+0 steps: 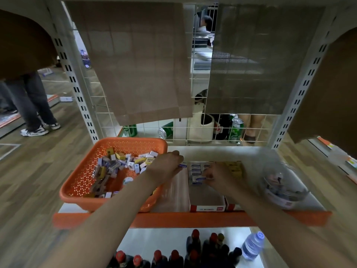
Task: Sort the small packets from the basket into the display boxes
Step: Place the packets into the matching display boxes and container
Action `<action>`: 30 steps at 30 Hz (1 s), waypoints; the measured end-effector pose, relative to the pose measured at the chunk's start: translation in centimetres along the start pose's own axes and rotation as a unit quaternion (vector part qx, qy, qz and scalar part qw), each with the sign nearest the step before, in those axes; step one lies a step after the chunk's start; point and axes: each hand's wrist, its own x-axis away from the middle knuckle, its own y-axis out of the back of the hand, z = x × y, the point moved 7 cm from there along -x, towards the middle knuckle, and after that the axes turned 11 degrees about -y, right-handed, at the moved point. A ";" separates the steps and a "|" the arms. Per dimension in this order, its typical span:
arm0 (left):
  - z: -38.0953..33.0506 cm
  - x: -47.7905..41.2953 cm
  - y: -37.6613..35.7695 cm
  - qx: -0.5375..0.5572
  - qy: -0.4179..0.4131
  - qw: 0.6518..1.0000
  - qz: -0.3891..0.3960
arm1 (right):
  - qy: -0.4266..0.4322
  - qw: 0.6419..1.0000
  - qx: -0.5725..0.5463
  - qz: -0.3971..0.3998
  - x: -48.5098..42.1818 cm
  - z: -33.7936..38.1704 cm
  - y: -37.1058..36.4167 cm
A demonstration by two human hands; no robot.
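Head view only.

Step in hand: mid-sort, placing. Basket [77,172] sits at the left of the shelf [193,219] with a big loose pile of packets [125,163] in it, so the task looks less than half done.

Three display boxes stand just right of the basket:
- The left box [173,192] shows no packets that I can make out.
- The middle box [207,199] has white packets in rows [196,169] at its back half, front half bare.
- The right box [231,206] has yellow packets [233,168] at its back.

Left hand [167,164]: arm reaches across the basket's right corner, palm down. Its fingers are curled around a blue-labelled packet [182,166], held over the back of the left box.

Right hand [222,177]: over the middle box, palm down, fingers [209,174] bent onto a white packet [201,178] at the front of the rows. It's blurred, so I can't tell whether that's a pinch or just a press.

Next move, my read: seat the white packet flush with its row, then drop the blue-labelled one into its matching box and go back to the basket. That calls for matching by label and keeping the rows square.

Clear jar [284,190] stands at the right, apart from the boxes.
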 end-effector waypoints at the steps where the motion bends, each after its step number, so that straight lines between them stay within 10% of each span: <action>1: 0.1 0.0 -0.1 0.004 0.003 1.000 0.000 | -0.004 1.000 -0.008 -0.001 0.0 0.1 -0.4; 30: -0.9 -0.2 0.3 0.037 0.002 0.999 -0.003 | -0.018 0.989 -0.071 -0.125 -0.1 0.6 -0.3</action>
